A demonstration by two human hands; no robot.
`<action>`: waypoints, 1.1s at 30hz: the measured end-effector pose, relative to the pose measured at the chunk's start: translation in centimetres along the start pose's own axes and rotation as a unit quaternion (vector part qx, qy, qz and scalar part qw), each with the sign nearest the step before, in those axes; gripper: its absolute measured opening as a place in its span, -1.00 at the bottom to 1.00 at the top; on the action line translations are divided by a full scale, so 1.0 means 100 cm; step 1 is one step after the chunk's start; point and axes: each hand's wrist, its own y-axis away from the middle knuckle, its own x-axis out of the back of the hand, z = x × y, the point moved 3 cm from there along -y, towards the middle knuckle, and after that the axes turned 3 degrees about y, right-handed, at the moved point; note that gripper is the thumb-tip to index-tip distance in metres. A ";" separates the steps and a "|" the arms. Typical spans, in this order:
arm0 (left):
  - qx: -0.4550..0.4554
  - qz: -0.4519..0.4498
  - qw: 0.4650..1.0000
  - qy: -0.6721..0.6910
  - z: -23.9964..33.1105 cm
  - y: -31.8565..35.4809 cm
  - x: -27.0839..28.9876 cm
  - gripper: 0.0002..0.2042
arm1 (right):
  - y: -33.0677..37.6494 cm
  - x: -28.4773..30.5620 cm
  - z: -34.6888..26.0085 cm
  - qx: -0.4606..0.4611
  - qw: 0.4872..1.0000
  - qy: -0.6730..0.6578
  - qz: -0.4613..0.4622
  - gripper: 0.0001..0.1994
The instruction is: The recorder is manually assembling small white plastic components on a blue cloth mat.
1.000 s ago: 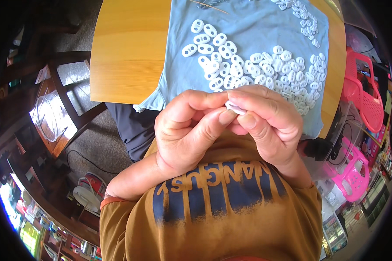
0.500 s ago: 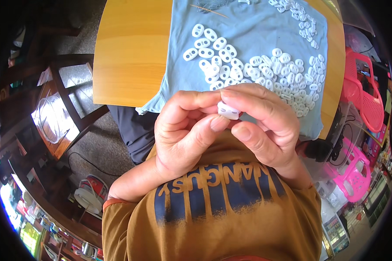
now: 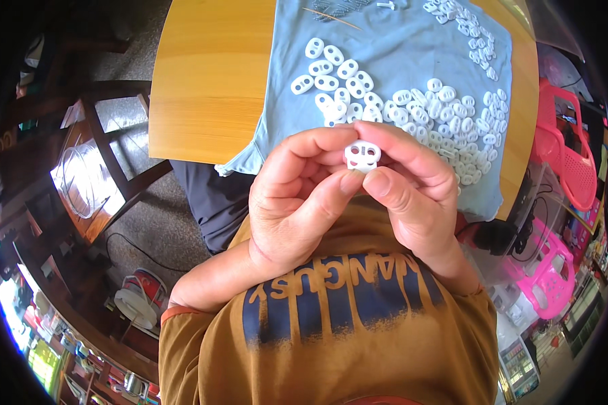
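Between my two hands, in front of my chest, is a small white plastic cord lock [image 3: 362,156] with two holes, its holed face turned up toward me. My left hand [image 3: 294,185] pinches it by the left side, thumb at the lower edge and fingertips behind. From the other side my right hand [image 3: 415,182] closes on it, thumb tip at its lower right and index finger along the top. The fingertips behind the piece are partly hidden. Beyond my fingers, many similar white cord locks [image 3: 355,87] lie in a loose heap on a light blue cloth [image 3: 392,57].
The cloth covers much of a wooden table [image 3: 209,81]. At its far side lie a thin wooden stick [image 3: 332,19], a dark mesh-like pile [image 3: 341,7] and more small white pieces [image 3: 476,42]. Pink plastic chairs [image 3: 567,162] stand at right, a dark wooden frame [image 3: 108,148] at left.
The cord lock has been turned so its two-holed face shows, and raised slightly away from me. My right thumb, apart from it before, has come in against its lower edge.
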 end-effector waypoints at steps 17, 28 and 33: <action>-0.015 0.006 0.997 -0.077 0.005 0.008 0.004 -0.73 | -0.001 0.000 -0.006 0.093 0.986 0.134 -0.028 -0.74; -0.019 -0.023 0.999 -0.031 0.007 0.008 0.006 -0.71 | -0.005 -0.002 -0.006 0.142 0.970 0.189 -0.051 -0.70; 0.000 -0.034 0.999 -0.014 0.006 0.008 0.006 -0.67 | -0.004 -0.001 -0.006 0.151 0.970 0.181 -0.060 -0.68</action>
